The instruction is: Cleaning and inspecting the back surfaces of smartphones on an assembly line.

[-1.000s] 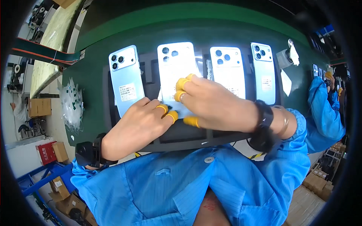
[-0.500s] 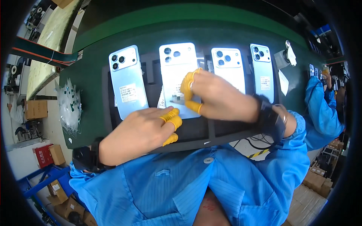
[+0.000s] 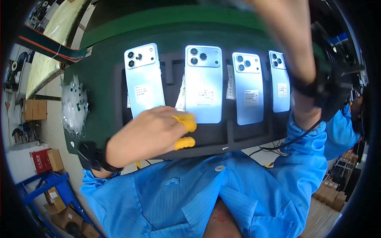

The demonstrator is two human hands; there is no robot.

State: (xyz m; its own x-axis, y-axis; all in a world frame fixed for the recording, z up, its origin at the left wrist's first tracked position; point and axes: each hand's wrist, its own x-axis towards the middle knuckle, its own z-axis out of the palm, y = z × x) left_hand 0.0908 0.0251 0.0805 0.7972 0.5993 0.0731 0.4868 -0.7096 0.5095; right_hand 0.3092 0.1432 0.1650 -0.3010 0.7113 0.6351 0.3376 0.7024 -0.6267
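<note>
Four phones lie face down in a dark foam tray (image 3: 206,139), each with a camera block at its far end and a printed label on its pale blue back. My left hand (image 3: 152,133), with yellow finger cots on its fingertips, hovers at the near left corner of the second phone (image 3: 203,95). Its thumb and forefinger are apart, with nothing visible between them. The leftmost phone (image 3: 145,87) is partly covered by that hand. My right hand (image 3: 283,23) is raised at the far edge of the view, smeared by motion, its fingers hidden.
The third phone (image 3: 249,89) and rightmost phone (image 3: 280,83) lie to the right, with printed strips (image 3: 230,82) between phones. A heap of clear plastic film (image 3: 74,105) lies on the green mat (image 3: 99,63) at left. Another person's blue sleeve (image 3: 343,135) shows at right.
My right hand has left the second phone and swung up and away to the far side. My left hand stays near that phone's near corner. The view has shifted slightly.
</note>
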